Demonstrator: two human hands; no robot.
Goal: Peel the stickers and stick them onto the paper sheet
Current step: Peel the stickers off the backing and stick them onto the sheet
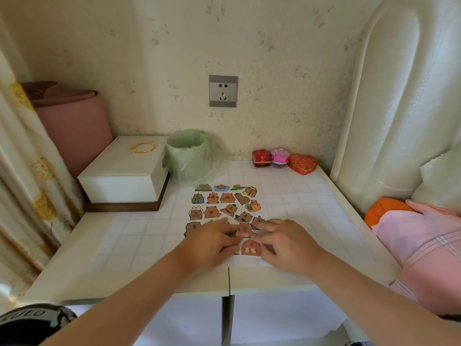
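A white paper sheet (265, 196) lies on the gridded table top, covered with several brown capybara stickers (213, 198). Both hands are at its near end. My left hand (214, 242) lies low over the sheet, its fingers stretched rightward to a capybara sticker with a pink and green slice (244, 230). My right hand (283, 243) rests beside it with spread fingers, its index fingertip touching the same sticker from the right. A larger arch-shaped sticker (250, 248) shows between the two hands. Parts of the near stickers are hidden under the hands.
A white box (122, 176) with gold bangles on top stands at the back left, next to a small bin lined with a green bag (192, 156). Three small red and pink trinket boxes (283, 159) sit by the wall. Pink bedding (419, 236) borders the table's right edge.
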